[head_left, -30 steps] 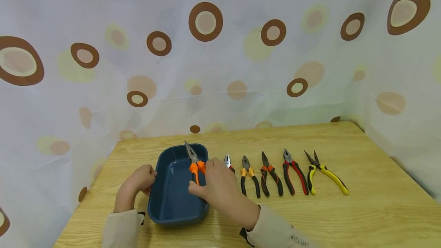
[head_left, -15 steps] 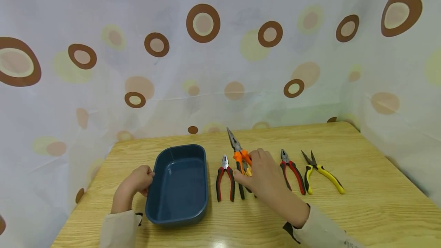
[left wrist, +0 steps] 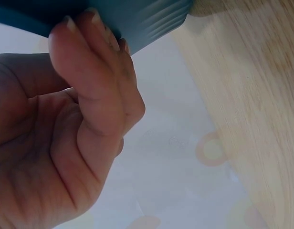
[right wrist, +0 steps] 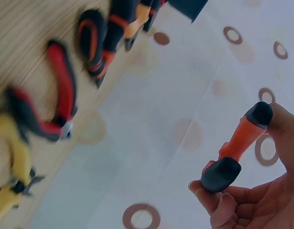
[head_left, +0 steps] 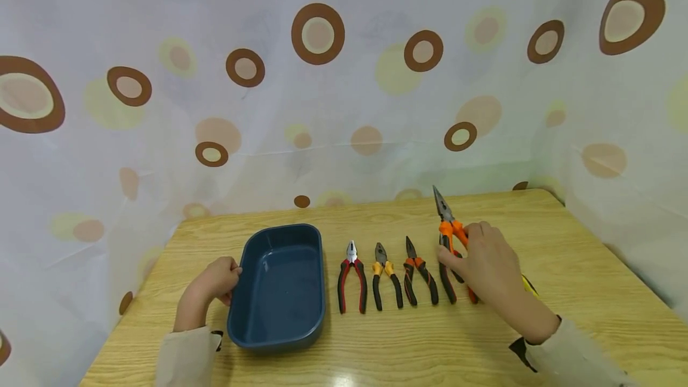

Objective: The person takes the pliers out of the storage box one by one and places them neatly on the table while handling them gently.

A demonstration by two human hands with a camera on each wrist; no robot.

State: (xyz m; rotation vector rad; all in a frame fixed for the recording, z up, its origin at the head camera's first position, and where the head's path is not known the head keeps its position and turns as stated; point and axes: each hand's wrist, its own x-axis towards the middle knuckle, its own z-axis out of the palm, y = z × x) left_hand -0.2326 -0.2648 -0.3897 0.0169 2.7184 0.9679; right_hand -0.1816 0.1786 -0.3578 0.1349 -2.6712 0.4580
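Observation:
In the head view my left hand (head_left: 216,282) pinches the left rim of a deep dark-blue rectangular dish (head_left: 282,303) on the table. The left wrist view shows the fingers (left wrist: 97,90) bent against the dish's wall (left wrist: 152,21). My right hand (head_left: 491,264) holds long-nose pliers (head_left: 444,211) with orange and black handles, tip pointing up and away, over the right part of the row of pliers. In the right wrist view these pliers (right wrist: 245,138) are between the thumb and fingers, handle ends toward the camera. Yellow pliers (head_left: 529,286) lie mostly hidden behind this hand.
Right of the dish lie red-black pliers (head_left: 352,254), yellow-black pliers (head_left: 381,252) and orange-black long-nose pliers (head_left: 411,248) in a row. A second red-black pair (head_left: 447,285) is partly covered by the held pliers. A patterned curtain (head_left: 344,100) surrounds the wooden table (head_left: 408,345).
My right hand has carried the orange-handled pliers from over the dish to the right, across the row. The left hand keeps its hold on the dish rim.

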